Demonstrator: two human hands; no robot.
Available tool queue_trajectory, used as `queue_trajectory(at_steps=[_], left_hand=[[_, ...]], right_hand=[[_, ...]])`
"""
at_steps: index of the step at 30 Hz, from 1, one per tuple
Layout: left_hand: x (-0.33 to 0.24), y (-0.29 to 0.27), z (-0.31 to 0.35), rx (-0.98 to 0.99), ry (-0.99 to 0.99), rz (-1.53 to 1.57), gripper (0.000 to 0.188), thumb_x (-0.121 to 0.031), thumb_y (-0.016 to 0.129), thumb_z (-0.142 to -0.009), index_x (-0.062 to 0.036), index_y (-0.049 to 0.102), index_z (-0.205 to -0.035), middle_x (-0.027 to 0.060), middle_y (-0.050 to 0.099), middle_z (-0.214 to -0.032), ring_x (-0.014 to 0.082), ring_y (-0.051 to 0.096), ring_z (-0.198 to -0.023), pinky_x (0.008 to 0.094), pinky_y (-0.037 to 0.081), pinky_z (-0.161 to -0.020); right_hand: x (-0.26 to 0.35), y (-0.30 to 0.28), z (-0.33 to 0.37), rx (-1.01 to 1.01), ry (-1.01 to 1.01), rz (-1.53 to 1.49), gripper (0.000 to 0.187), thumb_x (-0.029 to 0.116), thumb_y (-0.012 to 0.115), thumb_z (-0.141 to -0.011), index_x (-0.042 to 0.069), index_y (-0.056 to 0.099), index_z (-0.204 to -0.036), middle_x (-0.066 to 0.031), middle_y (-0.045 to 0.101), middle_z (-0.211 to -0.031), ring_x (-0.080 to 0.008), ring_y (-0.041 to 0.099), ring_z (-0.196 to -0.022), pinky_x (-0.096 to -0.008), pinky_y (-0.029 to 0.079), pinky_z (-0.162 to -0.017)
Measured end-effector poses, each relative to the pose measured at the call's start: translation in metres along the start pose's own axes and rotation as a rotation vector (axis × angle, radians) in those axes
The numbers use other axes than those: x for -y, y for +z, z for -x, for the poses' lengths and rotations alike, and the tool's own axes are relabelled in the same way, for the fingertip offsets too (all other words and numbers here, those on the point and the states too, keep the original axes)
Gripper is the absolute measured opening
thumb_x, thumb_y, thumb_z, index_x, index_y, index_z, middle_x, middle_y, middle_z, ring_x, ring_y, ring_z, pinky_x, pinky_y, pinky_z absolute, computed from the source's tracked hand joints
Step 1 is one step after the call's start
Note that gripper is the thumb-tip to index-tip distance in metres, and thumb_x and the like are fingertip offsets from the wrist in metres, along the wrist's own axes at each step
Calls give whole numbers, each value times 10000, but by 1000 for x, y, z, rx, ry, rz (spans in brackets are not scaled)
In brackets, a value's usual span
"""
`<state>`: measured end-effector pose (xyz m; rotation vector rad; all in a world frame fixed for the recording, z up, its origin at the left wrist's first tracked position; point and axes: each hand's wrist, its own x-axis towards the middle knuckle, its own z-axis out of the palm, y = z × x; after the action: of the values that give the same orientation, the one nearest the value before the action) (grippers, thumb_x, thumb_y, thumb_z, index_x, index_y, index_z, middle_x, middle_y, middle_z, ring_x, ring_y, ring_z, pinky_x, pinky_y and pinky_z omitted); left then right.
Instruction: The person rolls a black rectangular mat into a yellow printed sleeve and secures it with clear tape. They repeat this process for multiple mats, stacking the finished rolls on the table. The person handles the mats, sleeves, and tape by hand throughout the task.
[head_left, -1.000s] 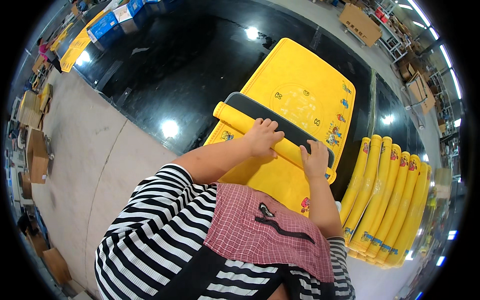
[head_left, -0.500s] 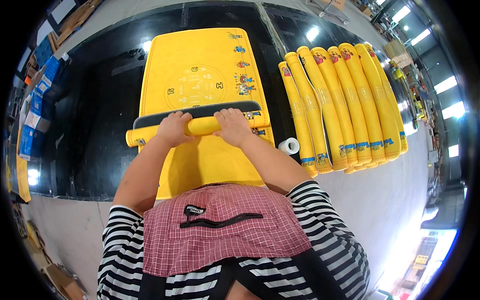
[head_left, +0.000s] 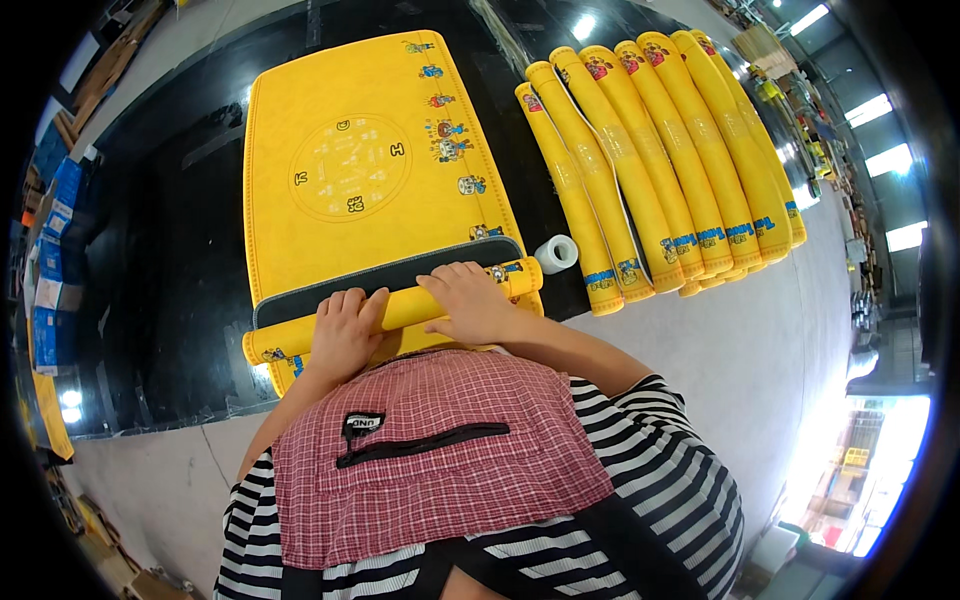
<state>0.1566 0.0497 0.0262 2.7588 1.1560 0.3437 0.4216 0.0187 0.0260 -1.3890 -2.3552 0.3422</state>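
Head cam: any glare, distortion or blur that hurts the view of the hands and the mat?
Head view: strong fisheye bend, the row of rolled yellow mats curves toward the rim; ceiling lights glare off the glossy black surface and blow out at right; left hand, right hand and the half-rolled yellow mat stay sharp and evenly lit.

A yellow mat (head_left: 370,170) lies flat on the black floor sheet (head_left: 180,270), printed with a circle of symbols and small cartoon figures along one edge. Its near end is rolled into a tight yellow tube, dark underside showing just beyond the roll.
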Motion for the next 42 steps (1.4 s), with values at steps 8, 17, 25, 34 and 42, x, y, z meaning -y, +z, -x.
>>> queue_trajectory(at_steps=[8,17,25,34,42], left_hand=[[-1,-3,-4,-50,-10,28,633,-282,832,-749,-159,604,-1327,68,580,-1059,280,572,-1009,425,455,-892],[-2,-5,1,-45,-18,66,687,-273,857,-738,-156,587,-1358,84,590,-1109,296,579,-1056,436,451,-927],[-4,-13,0,33,-64,168,720,-352,841,-766,-101,587,-1391,136,606,-1223,337,581,-1141,459,452,-1012],[31,-4,10,-103,-100,807,797,-613,696,-902,-51,550,-1448,160,635,-1274,313,614,-1183,428,496,-1019],[13,-23,-3,-164,-178,850,410,-223,788,-917,-56,679,-1275,116,658,-1140,266,644,-1112,370,530,-962]], right_hand=[[-91,-128,17,-45,824,144,313,233,722,-920,36,677,-1160,-152,737,-1115,-310,713,-1028,-431,559,-905],[-120,-76,64,9,1305,-346,511,187,674,-876,-54,583,-1318,-249,729,-1119,-295,736,-1042,-411,572,-890],[-143,-46,74,-489,732,-397,489,-17,669,-885,-28,529,-1353,-179,696,-1145,-246,707,-1035,-356,568,-871],[-2,14,-39,-178,186,-1178,481,10,628,-967,40,493,-1428,-97,678,-1050,-157,647,-922,-287,545,-856],[-5,53,-55,-93,179,-1082,603,3,711,-899,46,473,-1451,-98,681,-1017,-154,646,-888,-280,530,-824]])
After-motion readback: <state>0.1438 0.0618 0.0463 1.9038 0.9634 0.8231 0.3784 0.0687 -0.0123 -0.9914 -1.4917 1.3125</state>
